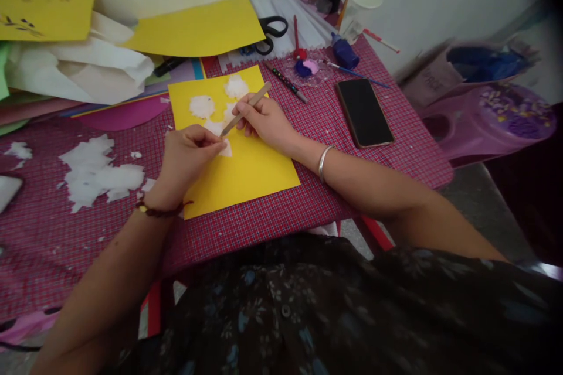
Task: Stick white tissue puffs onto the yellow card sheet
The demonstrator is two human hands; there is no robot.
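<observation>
A yellow sheet of paper [259, 161] lies in front of me with several white fluffy pieces [202, 106] on its upper half. My right hand [259, 117] rests over the sheet, its fingers closed round a slim, flat, light-brown stick [257, 96]. The stick slants down to the left. Its tip meets the fingertips of my left hand [189, 155], which are pinched together above the sheet's left side. Whatever lies between those fingertips is too small to make out. Just below them a white scrap [227, 150] shows on the yellow paper.
Torn white scraps [101, 173] are spread on the checked tablecloth at left. A phone [365, 112], a marker [288, 83], a paint palette [308, 70] and a blue bottle [345, 51] sit at right. Scissors [273, 28], another yellow sheet [197, 28] and crumpled paper [83, 67] are behind.
</observation>
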